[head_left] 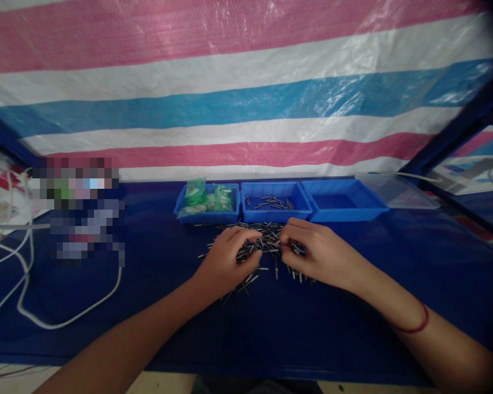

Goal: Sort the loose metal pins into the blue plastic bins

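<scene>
A loose pile of thin metal pins that look like blind rivets (269, 239) lies on the blue tabletop (271, 334). At its left side rests my left hand (232, 253), thumb and index finger curved and apart over the pieces, with nothing visible between them. My right hand (318, 251) is over the right side of the pile, its fingers curled and the thumb drawn up close to them. Whatever sits between those fingertips is too small to make out. Stray rivets are scattered in front of both hands.
Behind the pile stand three blue bins: the left bin (207, 218) holds green bags (195, 192), the middle bin (276, 214) several rivets, and the right bin (345, 213) shows a bare bottom. A clear plastic sheet (402, 191) lies beside it. White cables (66, 325) loop at left.
</scene>
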The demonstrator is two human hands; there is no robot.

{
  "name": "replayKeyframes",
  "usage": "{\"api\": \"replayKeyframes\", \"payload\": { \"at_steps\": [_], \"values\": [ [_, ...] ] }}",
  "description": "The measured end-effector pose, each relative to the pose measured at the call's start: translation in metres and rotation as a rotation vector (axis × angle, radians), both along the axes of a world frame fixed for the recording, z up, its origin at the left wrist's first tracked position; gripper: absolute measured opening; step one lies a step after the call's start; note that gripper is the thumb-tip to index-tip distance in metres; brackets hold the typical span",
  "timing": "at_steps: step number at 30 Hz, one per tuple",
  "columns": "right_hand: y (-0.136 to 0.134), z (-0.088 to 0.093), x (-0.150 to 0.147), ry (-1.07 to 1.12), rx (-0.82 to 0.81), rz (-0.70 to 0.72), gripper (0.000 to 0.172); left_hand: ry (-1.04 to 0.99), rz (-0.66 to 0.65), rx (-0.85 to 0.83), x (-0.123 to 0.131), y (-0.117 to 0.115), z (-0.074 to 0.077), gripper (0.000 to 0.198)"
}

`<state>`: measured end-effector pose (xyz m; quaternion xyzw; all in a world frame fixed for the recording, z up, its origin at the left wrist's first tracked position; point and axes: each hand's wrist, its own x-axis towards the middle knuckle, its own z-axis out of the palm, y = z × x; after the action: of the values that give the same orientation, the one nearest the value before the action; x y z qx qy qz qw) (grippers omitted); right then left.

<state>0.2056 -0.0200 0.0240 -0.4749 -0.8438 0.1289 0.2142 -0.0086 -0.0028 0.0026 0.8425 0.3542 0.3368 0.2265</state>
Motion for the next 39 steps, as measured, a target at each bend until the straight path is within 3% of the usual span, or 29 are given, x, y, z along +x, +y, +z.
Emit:
{"api": "replayKeyframes", "payload": {
  "at_steps": [3, 8, 13, 16, 22, 31, 36, 39],
  "values": [
    [-0.003, 0.000, -0.006, 0.182, 0.041, 0.007, 0.008, -0.038, 0.017, -0.077, 0.002, -0.001, 0.000, 0.028],
    [-0.010, -0.001, -0.021, 0.378, 0.063, 0.026, 0.011, -0.128, 0.058, -0.173, 0.003, -0.003, 0.005, 0.012],
    [-0.011, -0.005, -0.024, 0.455, -0.065, -0.028, 0.003, -0.188, 0.060, -0.146, 0.001, -0.003, 0.004, 0.010],
    [-0.009, -0.008, -0.023, 0.507, -0.143, -0.024, 0.007, -0.200, 0.050, -0.121, 0.000, -0.003, 0.005, 0.009],
    [-0.010, -0.009, -0.021, 0.612, -0.126, -0.088, 0.017, -0.177, 0.046, -0.088, -0.001, -0.002, 0.006, 0.010],
    [-0.014, -0.006, -0.023, 0.703, -0.098, -0.032, 0.018, -0.139, -0.057, -0.102, 0.002, -0.003, 0.010, 0.015],
    [-0.013, -0.004, -0.023, 0.638, -0.025, -0.029, 0.013, -0.114, -0.094, -0.099, 0.002, -0.004, 0.008, 0.017],
    [-0.003, -0.001, -0.017, 0.628, 0.165, -0.160, 0.012, -0.097, -0.040, -0.087, 0.002, -0.005, 0.006, 0.024]
  ]
}}
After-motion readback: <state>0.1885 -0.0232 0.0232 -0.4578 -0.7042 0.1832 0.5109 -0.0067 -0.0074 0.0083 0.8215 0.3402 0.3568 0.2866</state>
